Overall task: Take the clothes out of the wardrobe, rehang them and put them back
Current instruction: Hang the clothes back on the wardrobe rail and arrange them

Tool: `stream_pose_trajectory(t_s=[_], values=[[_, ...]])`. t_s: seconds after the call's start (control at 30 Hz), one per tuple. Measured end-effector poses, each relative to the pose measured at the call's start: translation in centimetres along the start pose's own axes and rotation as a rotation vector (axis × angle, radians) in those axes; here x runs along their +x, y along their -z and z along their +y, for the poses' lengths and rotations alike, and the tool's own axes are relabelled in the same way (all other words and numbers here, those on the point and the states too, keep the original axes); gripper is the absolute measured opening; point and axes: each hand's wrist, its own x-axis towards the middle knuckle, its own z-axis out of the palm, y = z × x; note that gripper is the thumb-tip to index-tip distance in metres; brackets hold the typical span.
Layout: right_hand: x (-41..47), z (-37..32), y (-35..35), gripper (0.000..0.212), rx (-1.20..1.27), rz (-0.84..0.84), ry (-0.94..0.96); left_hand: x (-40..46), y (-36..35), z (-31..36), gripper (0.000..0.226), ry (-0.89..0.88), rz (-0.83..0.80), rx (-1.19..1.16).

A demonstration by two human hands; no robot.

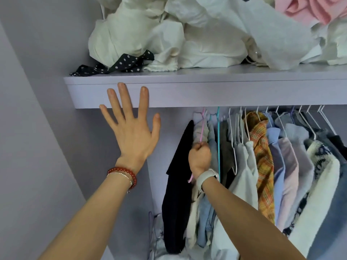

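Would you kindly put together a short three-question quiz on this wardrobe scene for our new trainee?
1. True or false: the left hand is spread open in front of the shelf edge.
2. Multiple choice: the fingers of the right hand are curled round a) the teal hanger b) the pink hanger c) the plaid shirt.
3. Fill in: the black polka-dot cloth lies on the ____, beside the pile of white clothes.

Key: 1 true; 2 b; 3 shelf.
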Motion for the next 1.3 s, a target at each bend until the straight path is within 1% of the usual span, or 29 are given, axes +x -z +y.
stream_pose_trajectory(t_s=[0.13, 0.2, 0.37, 0.43, 0.53, 0.6, 0.67, 0.73, 0.8, 0.87, 0.93, 1.0, 1.07, 1.17, 1.23, 1.3], values=[[1.7, 0.8, 3.1, 0.024, 0.038, 0.062, -0.040, 0.2, 0.4, 0.3, 0.060, 0.007, 0.008, 0.014], [2.6, 1.2, 4.7, 0.025, 0.013, 0.060, -0.021, 0.2, 0.5, 0.4, 0.060, 0.018, -0.002, 0.019], [2.4, 2.1, 7.2, 0.024, -0.316, -0.036, 0.109, 0.2, 0.8, 0.2, 0.062, 0.028, -0.043, 0.008], [2.0, 2.0, 7.8, 0.027, -0.378, -0.086, 0.162, 0.2, 1.0, 0.2, 0.063, 0.031, -0.063, 0.005], [1.0, 1.8, 9.1, 0.043, -0.415, -0.245, 0.252, 0.1, 1.4, 0.4, 0.065, 0.036, -0.104, 0.006], [-0.2, 1.9, 10.3, 0.049, -0.469, -0.296, 0.307, -0.2, 1.9, 0.7, 0.068, 0.061, -0.145, -0.010], [-1.4, 2.0, 12.0, 0.049, -0.505, -0.285, 0.369, -0.9, 2.5, 1.3, 0.075, 0.093, -0.193, -0.042], [-2.6, 2.2, 14.1, 0.046, -0.555, -0.233, 0.446, -2.5, 3.0, 2.3, 0.079, 0.115, -0.255, -0.099], [-3.9, 3.0, 16.5, 0.043, -0.611, -0.144, 0.523, -5.0, 3.5, 3.7, 0.077, 0.107, -0.341, -0.153], [-5.9, 4.6, 19.3, 0.042, -0.656, -0.049, 0.555, -8.3, 3.9, 5.7, 0.070, 0.066, -0.464, -0.184], [-8.4, 7.2, 22.4, 0.043, -0.714, 0.012, 0.504, -12.0, 4.4, 8.2, 0.064, -0.004, -0.600, -0.230], [-11.5, 10.4, 25.8, 0.046, -0.800, -0.002, 0.383, -16.1, 5.5, 11.2, 0.060, -0.104, -0.720, -0.292], [-14.9, 13.9, 29.8, 0.043, -0.858, -0.011, 0.246, -20.2, 7.1, 14.6, 0.058, -0.235, -0.811, -0.362], [-20.9, 18.5, 36.0, 0.043, -0.907, 0.050, 0.005, -25.9, 9.9, 20.3, 0.049, -0.387, -0.969, -0.496], [-25.1, 21.0, 40.4, 0.044, -0.932, 0.105, -0.182, -29.5, 11.9, 24.3, 0.047, -0.542, -1.085, -0.556], [-29.6, 23.0, 44.7, 0.043, -0.946, 0.175, -0.353, -32.6, 14.2, 28.6, 0.046, -0.681, -1.162, -0.654]])
